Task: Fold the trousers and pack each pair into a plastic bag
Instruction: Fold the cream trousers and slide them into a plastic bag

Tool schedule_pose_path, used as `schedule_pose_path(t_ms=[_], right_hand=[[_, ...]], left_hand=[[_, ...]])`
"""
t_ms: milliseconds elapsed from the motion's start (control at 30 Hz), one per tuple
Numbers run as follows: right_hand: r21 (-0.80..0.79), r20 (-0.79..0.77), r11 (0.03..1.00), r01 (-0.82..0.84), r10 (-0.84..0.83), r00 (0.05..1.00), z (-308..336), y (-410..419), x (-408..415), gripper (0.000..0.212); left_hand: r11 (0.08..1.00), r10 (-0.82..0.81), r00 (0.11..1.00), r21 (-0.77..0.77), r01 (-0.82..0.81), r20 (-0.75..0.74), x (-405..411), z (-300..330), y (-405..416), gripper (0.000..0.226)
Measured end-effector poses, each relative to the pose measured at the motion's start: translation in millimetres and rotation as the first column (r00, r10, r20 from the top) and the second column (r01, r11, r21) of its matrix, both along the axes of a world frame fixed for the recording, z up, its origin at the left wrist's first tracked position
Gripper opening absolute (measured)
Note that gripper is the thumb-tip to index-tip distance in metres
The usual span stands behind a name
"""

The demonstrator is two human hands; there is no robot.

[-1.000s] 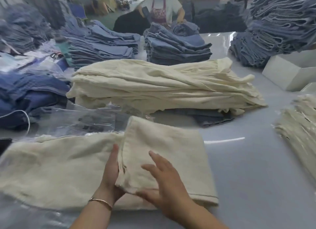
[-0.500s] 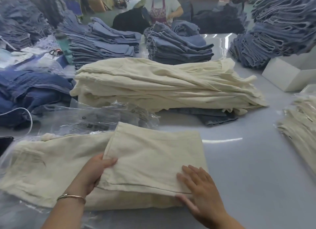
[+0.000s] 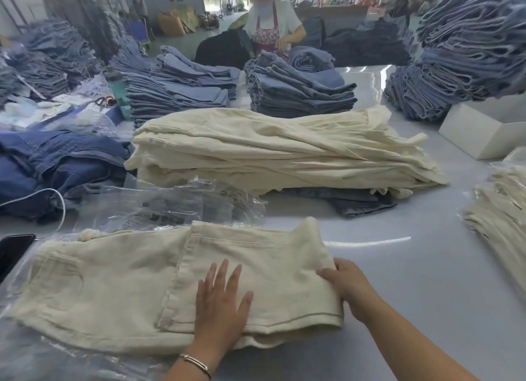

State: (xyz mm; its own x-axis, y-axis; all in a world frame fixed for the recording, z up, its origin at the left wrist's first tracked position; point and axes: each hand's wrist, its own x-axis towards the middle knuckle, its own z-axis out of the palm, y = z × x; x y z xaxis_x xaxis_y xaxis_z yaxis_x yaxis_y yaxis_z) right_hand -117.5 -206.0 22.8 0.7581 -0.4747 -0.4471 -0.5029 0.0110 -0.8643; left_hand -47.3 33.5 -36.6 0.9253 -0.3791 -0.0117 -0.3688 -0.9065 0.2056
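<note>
A pair of cream trousers [image 3: 108, 292] lies across the table in front of me, its leg end folded back over the middle. My left hand [image 3: 220, 306] presses flat on the folded part with fingers spread. At the fold's right edge my right hand [image 3: 345, 286] grips the cloth, thumb on top and fingers tucked under. Clear plastic bags [image 3: 182, 207] lie just behind the trousers and under their left end.
A tall pile of cream trousers [image 3: 284, 153] sits beyond the bags. Bagged cream trousers [image 3: 501, 224] are stacked at the right. Blue jeans stacks [image 3: 299, 93] fill the back and left. A white box [image 3: 484, 130], a phone [image 3: 12, 252] and a person [image 3: 270, 25] are around.
My left hand moved from the fold's left edge onto its top and now presses flat. My right hand moved up to the fold's right edge and took hold of it.
</note>
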Motion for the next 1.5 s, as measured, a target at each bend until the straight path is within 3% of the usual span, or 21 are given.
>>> schedule_pose_path(t_ms=[67, 133, 200, 267, 300, 367, 400, 433, 500, 567, 667, 733, 800, 833, 900, 967, 1000, 1100, 1233, 1333, 1500], right_hand=[[-0.04, 0.171, 0.999, -0.016, 0.023, 0.985, 23, -16, -3, 0.012], [0.019, 0.334, 0.999, -0.047, 0.038, 0.942, 43, -38, -15, 0.014], [0.071, 0.405, 0.997, -0.034, 0.002, 0.914, 46, -69, -35, 0.024], [-0.026, 0.266, 0.998, 0.052, -0.043, 0.963, 29, -104, -53, 0.038], [-0.171, 0.104, 0.982, 0.085, -0.067, 0.992, 16, -120, -62, 0.044], [-0.499, -0.294, 0.865, -0.054, -0.111, 0.949, -8, -140, -75, 0.055], [-0.602, -0.404, 0.782, -0.162, -0.123, 0.907, -18, -142, -80, 0.059], [-0.674, -0.431, 0.702, -0.231, -0.119, 0.895, -26, -138, -83, 0.061], [-0.779, -0.339, 0.577, -0.244, -0.06, 0.939, -37, -123, -83, 0.063], [-0.824, -0.261, 0.508, -0.252, 0.054, 0.964, -42, -105, -77, 0.062], [-0.85, -0.243, 0.425, -0.309, 0.204, 0.948, -40, -86, -64, 0.06], [-0.859, -0.119, 0.46, -0.223, 0.245, 0.962, -31, -82, -55, 0.059], [-0.875, 0.022, 0.474, -0.102, 0.249, 0.968, -23, -84, -46, 0.057], [-0.887, 0.05, 0.457, -0.069, 0.244, 0.969, -21, -86, -42, 0.056], [-0.907, -0.024, 0.406, -0.115, 0.223, 0.975, -25, -89, -34, 0.058], [-0.871, -0.25, 0.38, -0.311, 0.2, 0.947, -41, -90, -31, 0.063], [-0.827, -0.373, 0.374, -0.421, 0.195, 0.907, -52, -90, -31, 0.064], [-0.735, -0.542, 0.38, -0.561, 0.166, 0.823, -74, -85, -30, 0.067], [-0.785, -0.464, 0.391, -0.48, 0.142, 0.874, -68, -65, -10, 0.072], [-0.813, -0.408, 0.294, -0.502, 0.326, 0.853, -74, -19, -2, 0.07], [-0.763, -0.464, 0.244, -0.598, 0.439, 0.77, -85, 45, 24, 0.073]], left_hand=[[0.996, 0.01, 1.0, -0.091, -0.009, 0.011, -6, 5, -14, 0.062], [0.982, 0.019, 0.999, -0.187, -0.011, 0.039, -10, 12, -26, 0.064], [0.98, 0.008, 0.999, -0.198, -0.002, 0.031, -16, 12, -38, 0.062], [0.997, -0.027, 1.0, -0.078, 0.026, -0.006, -23, 5, -49, 0.06], [0.999, -0.032, 0.999, -0.019, 0.031, -0.034, -26, 0, -54, 0.061], [0.999, 0.022, 0.995, 0.045, -0.018, -0.1, -32, -7, -61, 0.07], [0.996, 0.077, 0.99, 0.062, -0.07, -0.118, -33, -8, -64, 0.074], [0.989, 0.139, 0.983, 0.062, -0.133, -0.117, -32, -7, -66, 0.078], [0.968, 0.235, 0.961, -0.054, -0.245, -0.143, -26, -3, -68, 0.078], [0.892, 0.285, 0.899, -0.252, -0.376, -0.332, -13, 7, -71, 0.062], [0.733, 0.243, 0.773, -0.411, -0.542, -0.586, 6, 22, -76, 0.031], [0.646, 0.201, 0.759, -0.498, -0.578, -0.619, 13, 32, -73, 0.016], [0.6, 0.201, 0.784, -0.559, -0.573, -0.587, 13, 38, -63, 0.023], [0.626, 0.222, 0.809, -0.556, -0.546, -0.544, 12, 38, -56, 0.025], [0.766, 0.238, 0.851, -0.447, -0.461, -0.469, 5, 30, -39, 0.027], [0.909, 0.217, 0.885, -0.244, -0.337, -0.413, -3, 17, -26, 0.039], [0.936, 0.204, 0.894, -0.189, -0.298, -0.399, -6, 12, -20, 0.047], [0.932, 0.199, 0.91, -0.216, -0.29, -0.363, -7, 7, -8, 0.055], [0.867, 0.342, 0.911, -0.297, -0.4, -0.23, 5, 18, 24, 0.025], [0.812, 0.426, 0.876, -0.332, -0.48, -0.226, 17, 23, 66, 0.001], [0.754, 0.555, 0.778, -0.216, -0.62, -0.295, 30, 20, 135, 0.015]])
